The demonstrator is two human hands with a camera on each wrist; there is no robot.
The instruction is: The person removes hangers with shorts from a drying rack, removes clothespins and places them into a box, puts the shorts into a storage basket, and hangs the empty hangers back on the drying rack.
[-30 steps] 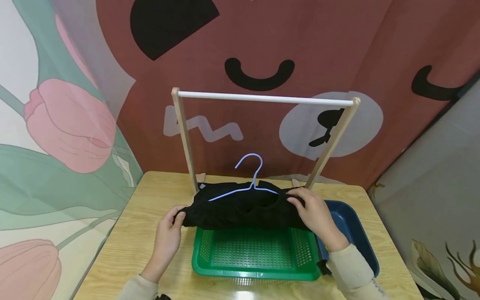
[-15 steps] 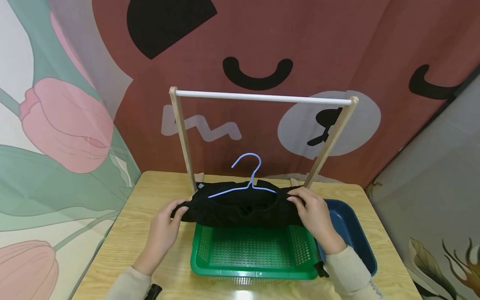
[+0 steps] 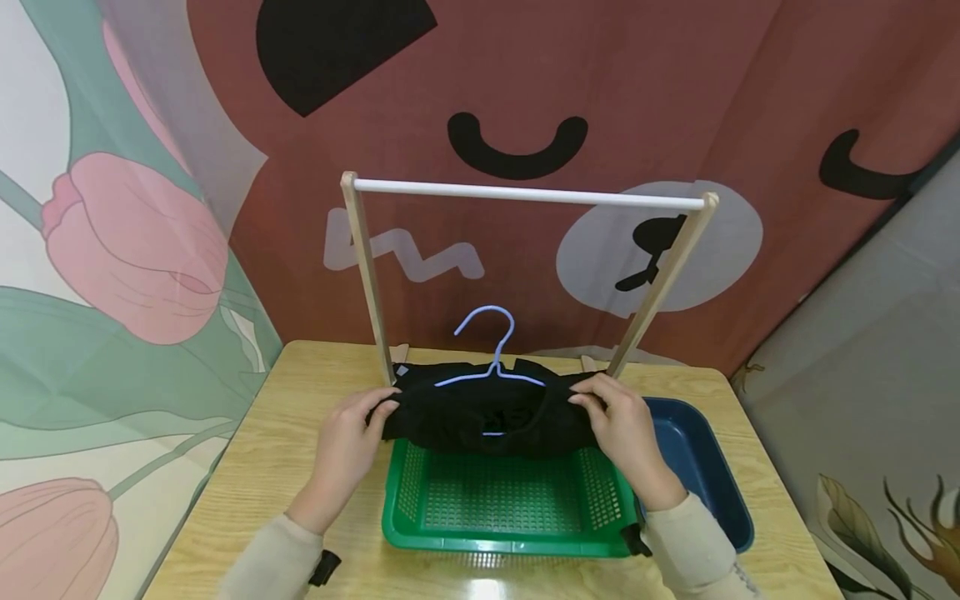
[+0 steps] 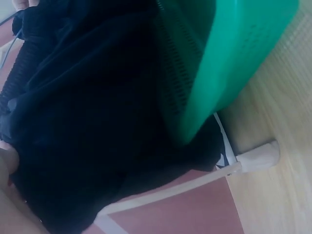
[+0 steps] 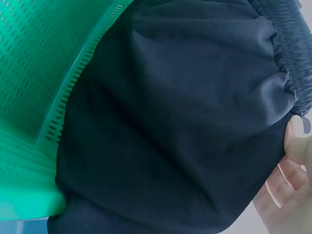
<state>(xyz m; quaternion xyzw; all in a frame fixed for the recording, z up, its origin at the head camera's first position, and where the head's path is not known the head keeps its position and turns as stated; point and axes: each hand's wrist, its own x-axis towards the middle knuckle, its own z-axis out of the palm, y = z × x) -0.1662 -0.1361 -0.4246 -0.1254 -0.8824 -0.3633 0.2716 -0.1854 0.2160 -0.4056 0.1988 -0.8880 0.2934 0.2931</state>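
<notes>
Fitting black gathered-waist cloth garment (image 3: 442,423) around thin lavender hanger (image 3: 496,363), we judged, at far edge of green plastic basket (image 3: 510,545). Left hand (image 3: 348,442), right hand (image 3: 621,429) pinched opposite sides; next move likely called for even tension.

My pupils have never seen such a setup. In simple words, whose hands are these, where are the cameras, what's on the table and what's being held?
No machine here, just a person's left hand and right hand, both bare. A camera worn on the head gives the wide picture; one on each wrist gives a close-up. On the table stand a rack, a green basket and, to its right, a blue tray. The hands hold a black garment by its two sides. A hanger sticks up from it, its hook below the rack's bar, not on it.
</notes>
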